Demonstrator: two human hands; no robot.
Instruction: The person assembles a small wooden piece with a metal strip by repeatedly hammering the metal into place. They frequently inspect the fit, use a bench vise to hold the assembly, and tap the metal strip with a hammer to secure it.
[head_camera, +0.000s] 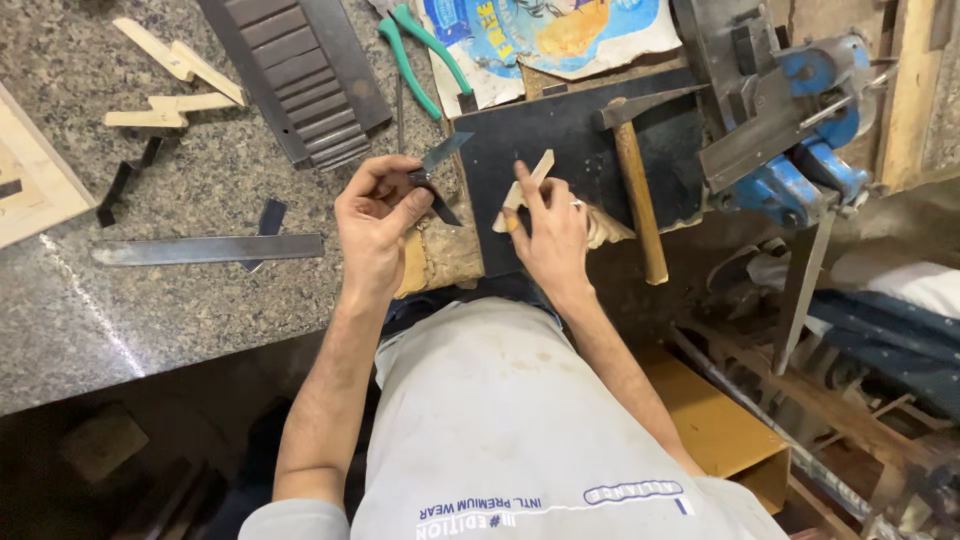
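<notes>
Both hands are working over the black plate (580, 150): I am pinching a small dark metal blade (436, 165) in my left hand (375, 225), while my right hand (550, 235) is gripping a pale wooden strip (527, 185). Just beside it, a hammer (635, 170) is lying, near the blue vise (800, 130).

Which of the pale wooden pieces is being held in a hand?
The slim wooden strip in the right hand; the other pale offcuts lie untouched on the granite top.
</notes>
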